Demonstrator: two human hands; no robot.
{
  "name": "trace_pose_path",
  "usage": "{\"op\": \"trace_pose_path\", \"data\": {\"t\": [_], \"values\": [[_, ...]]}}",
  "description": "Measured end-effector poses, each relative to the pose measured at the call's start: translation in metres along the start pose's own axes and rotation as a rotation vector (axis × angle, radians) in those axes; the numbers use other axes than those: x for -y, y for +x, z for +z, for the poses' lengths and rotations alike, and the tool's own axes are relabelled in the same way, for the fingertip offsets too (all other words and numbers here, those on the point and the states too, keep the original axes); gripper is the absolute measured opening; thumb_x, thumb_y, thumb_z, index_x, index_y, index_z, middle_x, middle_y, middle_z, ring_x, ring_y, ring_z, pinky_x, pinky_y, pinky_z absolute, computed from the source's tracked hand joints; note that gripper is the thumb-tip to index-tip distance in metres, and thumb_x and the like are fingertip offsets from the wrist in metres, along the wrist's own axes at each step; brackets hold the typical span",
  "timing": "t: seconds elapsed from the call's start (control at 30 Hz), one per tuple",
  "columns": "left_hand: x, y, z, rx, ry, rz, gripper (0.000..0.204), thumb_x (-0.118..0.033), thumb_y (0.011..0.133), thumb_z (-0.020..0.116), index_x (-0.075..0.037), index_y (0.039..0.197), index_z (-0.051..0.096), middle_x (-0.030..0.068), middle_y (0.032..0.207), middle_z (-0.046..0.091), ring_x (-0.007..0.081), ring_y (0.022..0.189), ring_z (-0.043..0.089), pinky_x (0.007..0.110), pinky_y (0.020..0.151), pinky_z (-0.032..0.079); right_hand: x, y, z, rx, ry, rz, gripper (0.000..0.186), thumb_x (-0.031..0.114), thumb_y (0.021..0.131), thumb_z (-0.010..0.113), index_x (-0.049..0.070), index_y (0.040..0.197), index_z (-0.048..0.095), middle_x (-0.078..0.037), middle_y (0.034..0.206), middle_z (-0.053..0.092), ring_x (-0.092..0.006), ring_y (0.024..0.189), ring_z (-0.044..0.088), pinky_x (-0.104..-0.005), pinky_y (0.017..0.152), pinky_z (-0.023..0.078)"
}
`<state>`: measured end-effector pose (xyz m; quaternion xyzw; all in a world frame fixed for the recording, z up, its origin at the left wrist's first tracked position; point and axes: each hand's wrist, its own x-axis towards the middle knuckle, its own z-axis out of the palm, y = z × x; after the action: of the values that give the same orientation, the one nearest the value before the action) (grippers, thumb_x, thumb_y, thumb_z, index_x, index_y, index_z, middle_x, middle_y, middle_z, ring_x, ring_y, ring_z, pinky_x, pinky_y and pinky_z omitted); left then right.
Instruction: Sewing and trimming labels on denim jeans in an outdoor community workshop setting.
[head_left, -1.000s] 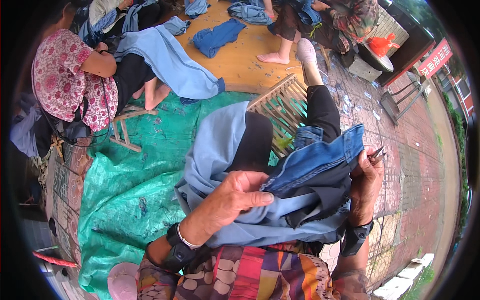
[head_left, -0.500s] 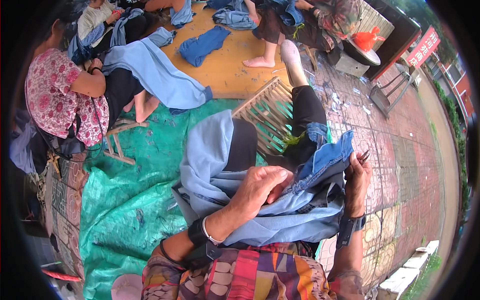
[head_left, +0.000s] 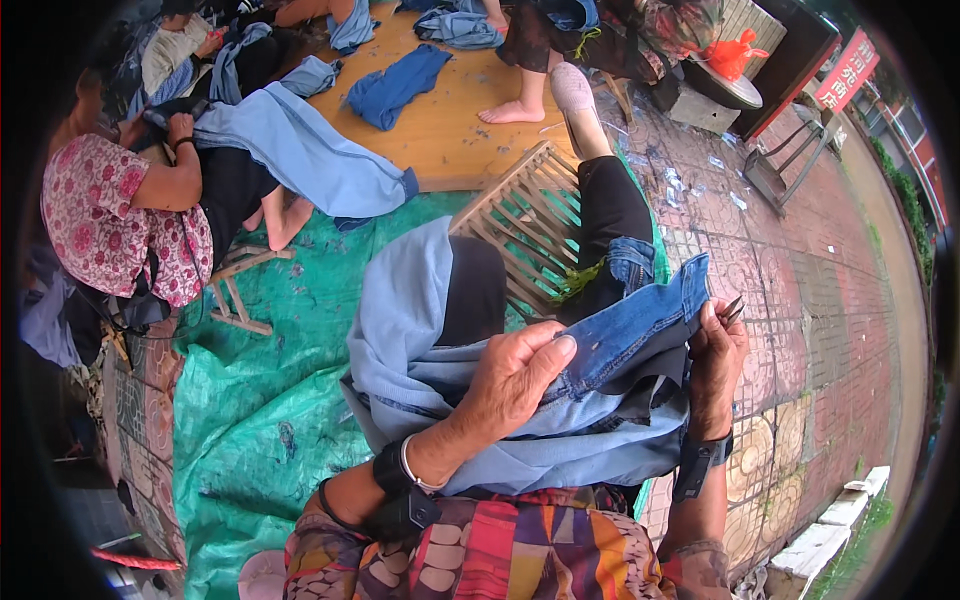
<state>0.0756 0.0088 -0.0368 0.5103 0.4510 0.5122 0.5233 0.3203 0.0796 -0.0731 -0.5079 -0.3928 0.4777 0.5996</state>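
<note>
Left hand (head_left: 518,372): closed — thumb and fingers pinching denim garment (head_left: 634,338)
Right hand (head_left: 718,355): curled closed — gripping garment's right end, dark pointed tool (head_left: 734,309) jutting past fingers
Denim garment: between both hands, draping below
Slatted wooden seat (head_left: 530,224): beyond left hand

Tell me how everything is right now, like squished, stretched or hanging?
Left hand: pinching the denim garment
Right hand: closed, gripping the garment and a dark pointed tool
Denim garment: held out between both hands, partly bunched
Green tarp: spread out, wrinkled
Dark-blue denim: crumpled on the orange board
Light-blue denim: draped over another person's legs
Red bag: bunched at top
</note>
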Motion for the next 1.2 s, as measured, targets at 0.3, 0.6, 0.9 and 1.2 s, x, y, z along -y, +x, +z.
{"op": "trace_pose_path", "data": {"t": [0.3,0.6,0.9,1.2], "values": [[0.001,0.001,-0.005,0.009,-0.009,0.007,0.027,-0.023,0.092,0.051,0.002,0.084,0.059,-0.0078,0.059,0.038,0.0001,0.055,0.029,0.021,0.047,0.023,0.012,0.002,0.005,-0.005,-0.123,-0.019,0.014,0.015,0.084,0.062,0.005,0.093,0.060,0.007,0.067,0.050,0.0000,0.054,0.037,-0.0158,0.048,0.027],[0.005,-0.002,-0.006,-0.003,-0.080,-0.029,0.026,-0.023,0.091,0.052,0.001,0.086,0.059,-0.0089,0.058,0.040,-0.0010,0.053,0.031,0.019,0.045,0.023,0.062,-0.045,0.051,0.247,-0.333,-0.396,0.012,0.004,0.079,0.066,0.001,0.090,0.063,0.000,0.086,0.060,-0.0072,0.071,0.050,-0.0192,0.064,0.039],[0.012,-0.008,-0.010,0.014,0.018,0.085,0.025,-0.023,0.091,0.052,0.000,0.091,0.060,-0.0080,0.058,0.042,-0.0003,0.050,0.032,0.019,0.044,0.025,0.051,-0.041,0.086,0.575,-0.439,-0.459,0.011,-0.002,0.074,0.066,0.001,0.075,0.055,-0.002,0.074,0.053,-0.0110,0.067,0.049,-0.0226,0.061,0.039],[0.011,-0.009,-0.015,0.049,-0.326,-0.158,0.025,-0.026,0.092,0.049,-0.004,0.085,0.058,-0.0103,0.061,0.040,-0.0014,0.054,0.031,0.018,0.046,0.022,0.070,-0.021,-0.013,-0.085,-0.441,-0.362,0.017,0.018,0.091,0.054,0.006,0.079,0.052,0.005,0.067,0.046,-0.0020,0.056,0.036,-0.0169,0.050,0.023]]}}
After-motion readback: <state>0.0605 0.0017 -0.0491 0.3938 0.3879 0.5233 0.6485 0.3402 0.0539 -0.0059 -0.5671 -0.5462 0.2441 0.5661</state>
